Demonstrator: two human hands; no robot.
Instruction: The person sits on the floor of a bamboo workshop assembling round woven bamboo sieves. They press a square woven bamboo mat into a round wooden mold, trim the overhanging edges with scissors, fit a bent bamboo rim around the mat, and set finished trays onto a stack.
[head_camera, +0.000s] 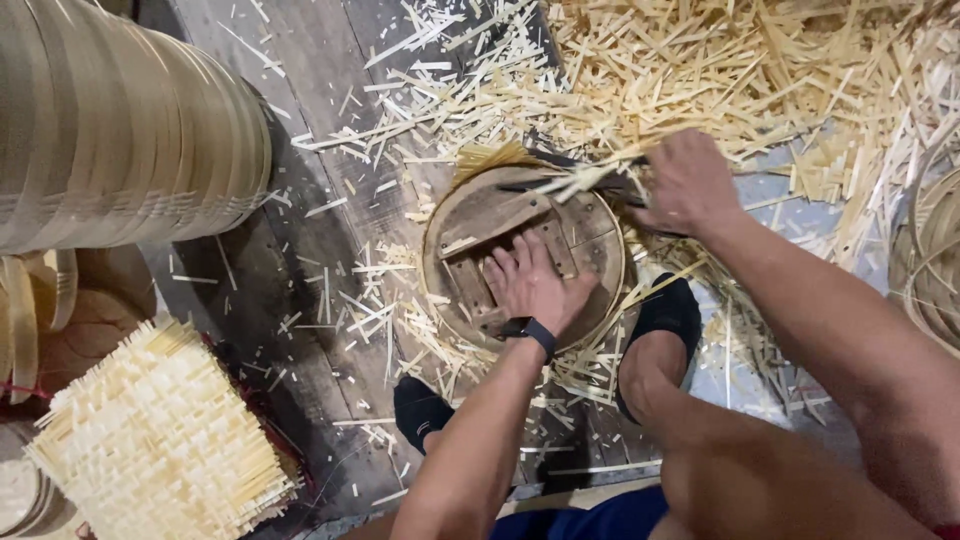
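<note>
Bamboo steamer frame (520, 255), round and shallow, lies on the dark plank floor (300, 230) between our two feet in black socks. Inside its ring we see flat wooden slats (490, 222) crossing one another, one angled piece over several straight ones.

Our left hand (535, 285) presses down flat on those slats, fingers (505, 268) stretched out and slightly spread, gripping nothing; the palm rests on the wood near the frame's near rim. A black watch (528, 330) sits on that wrist.

Our right hand (688, 185) is at the frame's far right edge, fingers curled tight around a dark handle of a blade-like tool (560, 185) that reaches left across the top of the ring. We cannot tell exactly what the tool is. A small bunch of thin bamboo strips (585, 178) lies under or against it at the rim.

Beyond the frame a deep heap of pale bamboo offcuts (720, 70) covers the floor, and loose slivers scatter around the ring. At far left stands a tall stack of bamboo hoops (120, 120); below it a pile of woven bamboo mats (160, 440). At the right edge we see part of another round bamboo basket (935, 260), its contents out of view.
</note>
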